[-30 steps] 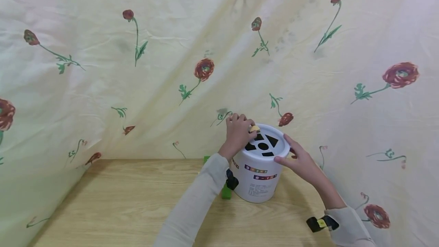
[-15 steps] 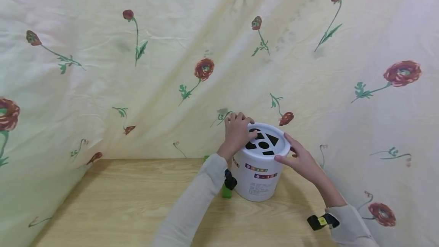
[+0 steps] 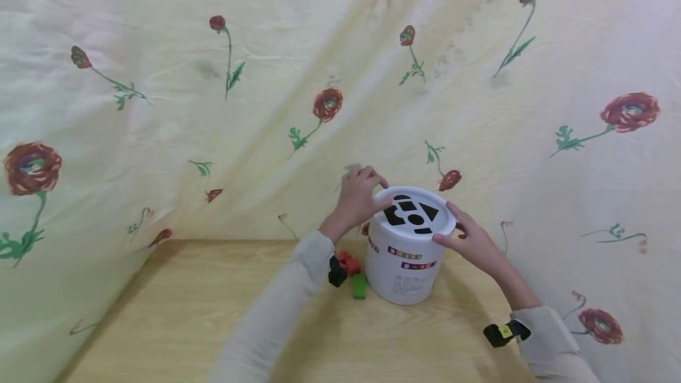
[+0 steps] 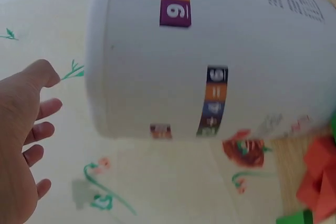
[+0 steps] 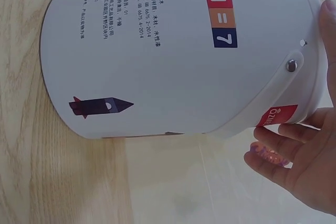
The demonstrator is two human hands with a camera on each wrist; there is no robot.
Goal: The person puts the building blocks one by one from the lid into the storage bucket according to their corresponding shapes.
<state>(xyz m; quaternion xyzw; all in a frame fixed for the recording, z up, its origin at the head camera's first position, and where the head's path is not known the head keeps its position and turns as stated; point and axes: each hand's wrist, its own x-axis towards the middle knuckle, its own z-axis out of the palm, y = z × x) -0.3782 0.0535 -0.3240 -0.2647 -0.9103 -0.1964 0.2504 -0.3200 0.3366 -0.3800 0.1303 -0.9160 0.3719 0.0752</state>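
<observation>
A white round bucket (image 3: 401, 270) stands upright on the wooden table, printed with coloured number strips. Its lid (image 3: 425, 229) has several black cut-out shapes, including a triangle and a circle. My right hand (image 3: 473, 244) grips the bucket at the right of its rim, thumb at the front and fingers round the side, beside the handle's rivet in the right wrist view. At the rim's left is my left hand (image 3: 357, 198), thumb over the lid's edge in the head view. In the left wrist view its fingers are loosely bent, with nothing between them.
Red blocks (image 3: 348, 262) and a green block (image 3: 359, 286) lie on the table against the bucket's left side, partly behind the left wrist's black strap. A flowered cloth (image 3: 255, 105) hangs close behind the bucket and along both sides of the table.
A small yellow piece at my left fingers over the lid has gone from view. My left hand has drawn left and its thumb has lifted; red blocks now show. The right hand keeps its grip.
</observation>
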